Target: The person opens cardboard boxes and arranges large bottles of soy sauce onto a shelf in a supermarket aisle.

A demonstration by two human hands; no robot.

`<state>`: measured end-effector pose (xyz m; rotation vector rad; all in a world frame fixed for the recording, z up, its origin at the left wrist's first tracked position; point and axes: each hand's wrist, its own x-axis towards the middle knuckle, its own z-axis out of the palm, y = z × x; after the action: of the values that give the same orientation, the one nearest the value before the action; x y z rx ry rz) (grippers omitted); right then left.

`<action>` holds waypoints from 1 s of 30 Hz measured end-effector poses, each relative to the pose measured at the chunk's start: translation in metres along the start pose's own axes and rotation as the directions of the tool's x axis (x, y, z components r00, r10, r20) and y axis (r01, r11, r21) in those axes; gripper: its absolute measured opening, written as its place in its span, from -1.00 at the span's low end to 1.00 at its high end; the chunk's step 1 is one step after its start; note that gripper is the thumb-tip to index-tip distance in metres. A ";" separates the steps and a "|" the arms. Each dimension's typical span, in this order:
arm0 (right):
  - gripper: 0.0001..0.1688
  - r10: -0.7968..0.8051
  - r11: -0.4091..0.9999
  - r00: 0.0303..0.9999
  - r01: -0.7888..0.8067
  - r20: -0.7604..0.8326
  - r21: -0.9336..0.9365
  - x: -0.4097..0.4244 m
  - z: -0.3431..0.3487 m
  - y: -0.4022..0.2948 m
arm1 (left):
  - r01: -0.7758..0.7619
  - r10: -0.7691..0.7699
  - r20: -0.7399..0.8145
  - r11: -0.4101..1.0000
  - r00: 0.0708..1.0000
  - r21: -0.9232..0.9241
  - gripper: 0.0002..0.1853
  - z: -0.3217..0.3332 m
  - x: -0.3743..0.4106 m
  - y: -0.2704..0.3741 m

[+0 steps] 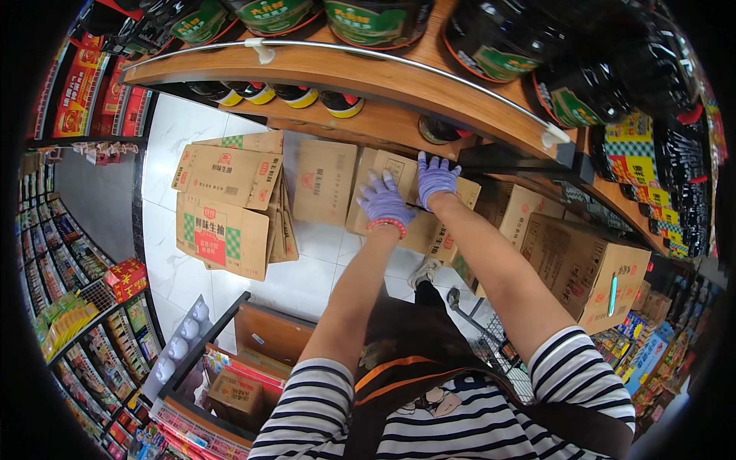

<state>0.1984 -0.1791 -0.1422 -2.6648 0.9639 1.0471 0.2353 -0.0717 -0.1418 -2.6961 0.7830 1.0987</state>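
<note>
In purple gloves, both of my hands reach down to a cardboard carton that spreads out under the shelf. My left hand (384,201) lies with fingers apart on its brown panel (397,169). Further right, my right hand (436,179) rests on the carton near the lower shelf, its fingers spread. A printed cardboard flap (325,181) extends to the left of my left hand. Another carton panel (445,236) with dark printing shows below my right hand. The palms are hidden, and neither hand grips anything that I can see.
A stack of flattened cartons (224,230) lies on the tiled floor at left. Large dark bottles (374,20) crowd the wooden shelf (345,66) above, behind a metal rail. At right stands a big carton (575,276) with a cutter-like turquoise tool (613,296) on it, near a wire cart (500,339).
</note>
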 end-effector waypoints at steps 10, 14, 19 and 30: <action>-0.23 -0.097 0.995 0.988 0.099 -0.118 0.010 0.017 0.016 0.002 | 0.039 -0.038 -0.020 0.997 0.999 0.063 -0.04 0.018 0.037 0.005; -0.14 -0.032 0.892 0.832 0.275 -0.554 0.360 -0.006 0.022 -0.003 | -0.012 0.013 0.022 1.000 1.000 -0.026 -0.08 0.011 0.035 -0.006; -0.43 0.170 0.568 0.940 -0.338 0.295 0.750 0.025 0.062 -0.013 | -0.033 0.032 0.063 0.999 0.998 0.016 -0.10 -0.001 0.025 -0.008; -0.57 0.025 0.604 0.987 -0.143 0.161 0.784 0.038 0.076 -0.011 | -0.082 0.082 -0.003 0.997 0.997 -0.017 -0.12 -0.003 0.029 -0.011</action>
<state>0.1827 -0.1649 -0.2251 -1.7855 1.1752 0.5681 0.2601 -0.0750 -0.1604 -2.7023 0.8958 1.1245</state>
